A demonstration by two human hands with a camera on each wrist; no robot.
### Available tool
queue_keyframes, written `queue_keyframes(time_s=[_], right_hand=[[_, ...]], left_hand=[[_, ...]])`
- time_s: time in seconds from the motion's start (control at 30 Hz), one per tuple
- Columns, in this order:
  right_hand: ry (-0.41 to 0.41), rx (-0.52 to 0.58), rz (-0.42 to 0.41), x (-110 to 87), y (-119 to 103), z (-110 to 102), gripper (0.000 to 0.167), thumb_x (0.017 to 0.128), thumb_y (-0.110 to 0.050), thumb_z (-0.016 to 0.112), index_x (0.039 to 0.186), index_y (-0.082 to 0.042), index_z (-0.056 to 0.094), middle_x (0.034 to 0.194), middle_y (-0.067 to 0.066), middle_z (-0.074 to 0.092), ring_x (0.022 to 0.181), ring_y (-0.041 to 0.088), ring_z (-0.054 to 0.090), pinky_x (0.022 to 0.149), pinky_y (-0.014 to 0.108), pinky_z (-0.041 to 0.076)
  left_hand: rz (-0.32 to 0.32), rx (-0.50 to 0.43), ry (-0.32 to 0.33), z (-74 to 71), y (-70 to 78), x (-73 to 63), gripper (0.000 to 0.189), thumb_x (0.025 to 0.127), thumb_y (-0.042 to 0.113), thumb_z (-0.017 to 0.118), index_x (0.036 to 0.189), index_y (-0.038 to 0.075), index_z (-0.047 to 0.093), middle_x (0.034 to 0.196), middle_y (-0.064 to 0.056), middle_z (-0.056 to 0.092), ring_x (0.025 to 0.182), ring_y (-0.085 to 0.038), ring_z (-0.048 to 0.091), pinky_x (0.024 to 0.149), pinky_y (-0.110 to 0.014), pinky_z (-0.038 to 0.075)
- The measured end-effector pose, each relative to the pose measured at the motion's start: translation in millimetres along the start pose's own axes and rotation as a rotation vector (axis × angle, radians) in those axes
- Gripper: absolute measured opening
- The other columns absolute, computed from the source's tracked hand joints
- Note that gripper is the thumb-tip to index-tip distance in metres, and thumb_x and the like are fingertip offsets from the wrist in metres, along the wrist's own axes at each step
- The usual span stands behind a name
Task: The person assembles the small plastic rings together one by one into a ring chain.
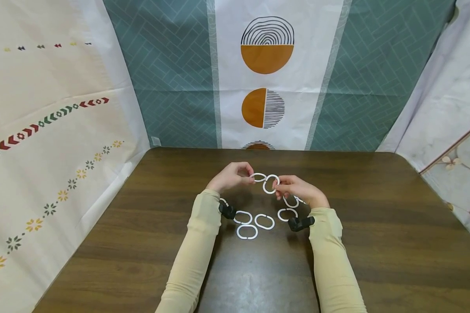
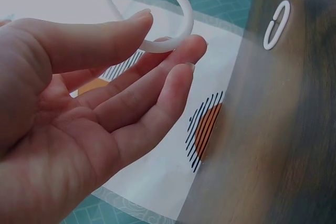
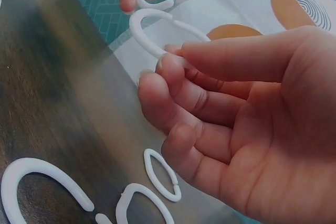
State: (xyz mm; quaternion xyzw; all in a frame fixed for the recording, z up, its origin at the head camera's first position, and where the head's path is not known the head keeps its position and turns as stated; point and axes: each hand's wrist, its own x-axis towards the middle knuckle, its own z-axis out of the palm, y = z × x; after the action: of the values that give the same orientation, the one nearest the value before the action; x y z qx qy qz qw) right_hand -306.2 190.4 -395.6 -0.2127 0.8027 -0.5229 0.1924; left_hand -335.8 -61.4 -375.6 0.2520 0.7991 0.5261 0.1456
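My left hand (image 1: 231, 177) pinches a white plastic link (image 1: 258, 174) between thumb and fingers. In the left wrist view the small gap in this oval link (image 2: 187, 17) shows. Just to its right, my right hand (image 1: 300, 191) pinches a second white link (image 1: 271, 175) by its lower right side. That link (image 3: 137, 27) also has a gap, seen in the right wrist view. The two links meet above the table; whether one is hooked through the other I cannot tell.
Several more white links lie on the brown wooden table (image 1: 121, 243), among them a link (image 1: 255, 221) in the middle, a link (image 1: 237, 231) nearer the body and a link (image 1: 278, 214) by the right wrist. Patterned cloths (image 1: 172, 87) hang behind and beside the table.
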Motion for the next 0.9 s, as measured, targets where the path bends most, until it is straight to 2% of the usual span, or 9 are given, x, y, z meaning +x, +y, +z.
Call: queue_keyframes(time_s=[0.23,0.37,0.53,0.67,0.9], right_hand=[[-0.003,0.035,-0.001,0.1,1.1,-1.5,0.022,0.099,-0.008,0.046,0.106,0.013,0.047,0.077,0.002,0.056,0.074,0.013,0.059,0.068,0.027,0.047],[-0.028,0.026,-0.001,0.2,0.7,-1.9,0.023,0.099,-0.009,0.047,0.105,0.013,0.047,0.076,0.002,0.056,0.074,0.016,0.059,0.067,0.028,0.046],[-0.028,0.017,0.006,0.5,-2.5,-1.7,0.026,0.099,-0.012,0.049,0.107,0.013,0.048,0.076,0.001,0.057,0.076,0.022,0.058,0.067,0.030,0.045],[-0.015,0.011,0.015,0.3,-4.1,-1.5,0.026,0.100,-0.013,0.048,0.108,0.012,0.049,0.078,0.002,0.058,0.078,0.024,0.059,0.068,0.031,0.046],[0.018,0.002,0.000,-1.6,-6.0,-1.2,0.027,0.099,-0.011,0.049,0.110,0.013,0.048,0.078,0.001,0.058,0.075,0.015,0.060,0.070,0.032,0.048]], left_hand=[[-0.009,0.002,-0.017,0.9,1.4,0.7,0.013,0.088,0.002,0.067,0.097,-0.002,0.059,0.097,-0.020,0.070,0.105,-0.046,0.064,0.089,-0.043,0.054],[0.000,0.007,-0.018,2.6,2.2,2.6,0.012,0.087,0.001,0.067,0.095,-0.001,0.059,0.095,-0.018,0.070,0.104,-0.045,0.064,0.085,-0.036,0.054],[0.016,0.051,-0.004,5.5,3.6,4.8,0.015,0.084,0.003,0.071,0.095,0.000,0.061,0.090,-0.008,0.067,0.095,-0.033,0.068,0.081,-0.026,0.051],[0.010,0.067,-0.003,6.8,3.8,5.1,0.016,0.084,0.004,0.072,0.095,0.000,0.061,0.090,-0.006,0.066,0.090,-0.022,0.068,0.081,-0.025,0.050],[0.000,0.074,-0.016,6.9,2.7,3.5,0.016,0.084,0.004,0.072,0.096,-0.001,0.062,0.091,-0.009,0.067,0.093,-0.027,0.069,0.082,-0.027,0.050]])
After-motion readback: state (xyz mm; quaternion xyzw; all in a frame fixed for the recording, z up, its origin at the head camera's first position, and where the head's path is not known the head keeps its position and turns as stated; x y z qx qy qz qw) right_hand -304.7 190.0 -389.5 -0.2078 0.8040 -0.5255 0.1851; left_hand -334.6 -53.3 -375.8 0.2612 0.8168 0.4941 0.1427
